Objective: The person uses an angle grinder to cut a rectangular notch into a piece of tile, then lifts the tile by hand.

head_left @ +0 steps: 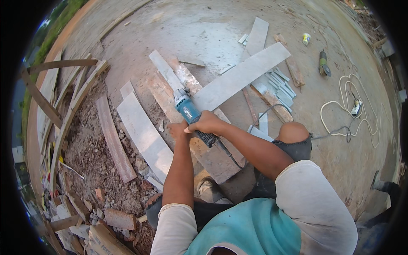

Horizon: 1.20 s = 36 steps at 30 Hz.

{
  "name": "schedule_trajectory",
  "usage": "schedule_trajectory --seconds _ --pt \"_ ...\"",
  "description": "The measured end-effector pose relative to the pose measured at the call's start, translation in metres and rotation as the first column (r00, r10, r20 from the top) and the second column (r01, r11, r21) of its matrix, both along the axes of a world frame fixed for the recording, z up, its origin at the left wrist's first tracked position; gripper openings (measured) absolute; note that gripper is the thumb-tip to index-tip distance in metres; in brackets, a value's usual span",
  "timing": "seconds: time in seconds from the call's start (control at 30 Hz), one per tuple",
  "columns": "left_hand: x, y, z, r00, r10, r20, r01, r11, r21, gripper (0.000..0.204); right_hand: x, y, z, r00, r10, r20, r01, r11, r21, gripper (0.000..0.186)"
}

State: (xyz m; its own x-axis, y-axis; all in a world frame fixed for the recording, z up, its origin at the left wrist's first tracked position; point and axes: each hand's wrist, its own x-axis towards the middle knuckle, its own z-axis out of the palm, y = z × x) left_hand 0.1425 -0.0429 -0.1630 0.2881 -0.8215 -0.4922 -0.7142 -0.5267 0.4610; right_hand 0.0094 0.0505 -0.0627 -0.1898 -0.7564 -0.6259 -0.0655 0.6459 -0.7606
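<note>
My right hand (207, 123) is wrapped round the body of a blue angle grinder (188, 109), whose metal head points away from me. The grinder's head lies over the near end of a narrow grey stone strip (163, 68), on a dusty plank (163, 95). Close against the grinder's left side is my left hand (176, 128), low over the plank; its fingers show only partly, so its grip is unclear. A long pale slab (244, 76) slants away to the right of the grinder. The cutting disc cannot be made out.
Left of me lie a wide pale slab (142, 131), a reddish board (112, 138) and rubble (85, 157). Several cut strips (281, 88) sit to the right. Farther right are a green grinder (324, 63), a white cable (327, 117) and a small tub (306, 38). Timber (76, 102) stands far left.
</note>
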Motion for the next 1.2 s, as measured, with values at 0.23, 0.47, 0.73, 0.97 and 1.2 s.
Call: schedule_trajectory --seconds 0.23,0.47,0.73,0.97,1.2 --pt "0.001 0.000 0.002 1.000 0.006 -0.008 -0.005 1.000 0.020 0.109 0.000 0.000 0.006 0.999 0.001 0.043 0.000 1.000 -0.025 0.077" --pt "-0.004 0.002 0.005 1.000 -0.006 0.025 0.006 1.000 0.010 0.108 -0.001 0.000 0.002 0.996 -0.016 0.091 0.017 1.000 -0.004 0.075" --pt "-0.004 0.004 0.012 1.000 0.000 0.004 0.000 1.000 0.025 0.111 0.000 0.006 0.004 0.997 -0.008 0.081 0.009 1.000 -0.006 0.074" --pt "-0.006 0.007 0.024 1.000 -0.013 -0.006 0.013 1.000 0.023 0.110 0.001 0.012 0.001 0.997 0.021 0.077 -0.021 1.000 -0.013 0.074" --pt "-0.004 0.004 0.016 1.000 -0.011 0.008 0.011 1.000 0.020 0.110 0.001 0.018 0.003 0.994 0.035 0.101 -0.035 0.999 -0.006 0.068"
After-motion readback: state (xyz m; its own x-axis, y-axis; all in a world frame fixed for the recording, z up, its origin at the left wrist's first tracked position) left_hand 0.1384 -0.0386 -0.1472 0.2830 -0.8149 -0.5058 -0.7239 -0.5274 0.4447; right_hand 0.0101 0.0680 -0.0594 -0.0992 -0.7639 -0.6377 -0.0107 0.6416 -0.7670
